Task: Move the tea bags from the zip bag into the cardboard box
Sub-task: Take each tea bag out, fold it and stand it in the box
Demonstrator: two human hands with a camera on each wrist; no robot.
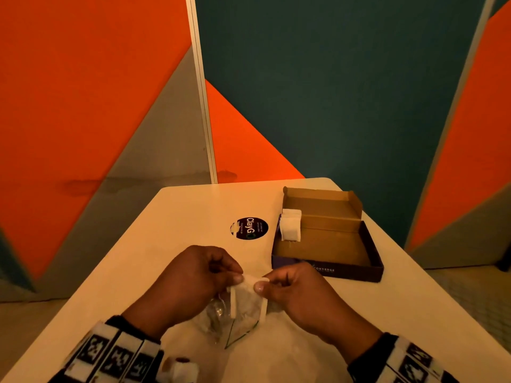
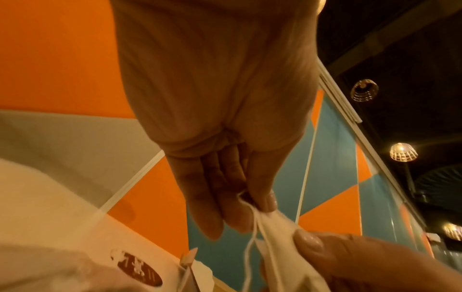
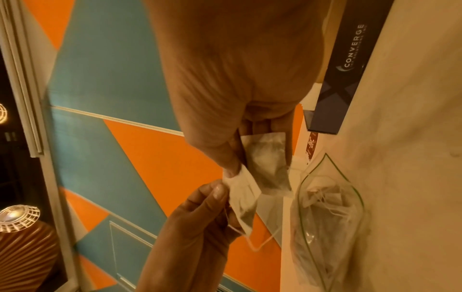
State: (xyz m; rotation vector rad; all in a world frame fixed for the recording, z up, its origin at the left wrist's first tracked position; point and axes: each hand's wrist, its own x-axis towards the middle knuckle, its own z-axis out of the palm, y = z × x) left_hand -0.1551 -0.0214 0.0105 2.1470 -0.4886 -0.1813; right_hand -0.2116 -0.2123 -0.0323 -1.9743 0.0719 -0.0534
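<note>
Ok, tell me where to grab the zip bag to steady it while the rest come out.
Probably pinch the zip bag by its open green-lined rim, coming from above: it lies flat on the table with its mouth gaping. Its limp clear body still holds tea bags, so gripping there could crush them.

- Tea bags (image 1: 290,228): white.
- Cardboard box (image 1: 326,268): dark navy outside with white lettering, plain brown inside.
- Zip bag (image 3: 327,213): clear, green seal line.
- Bench (image 1: 193,211): cream.
- Sticker (image 1: 249,228): dark maroon, white lettering.
- Wall panels (image 1: 331,78): orange, teal, grey.
</note>
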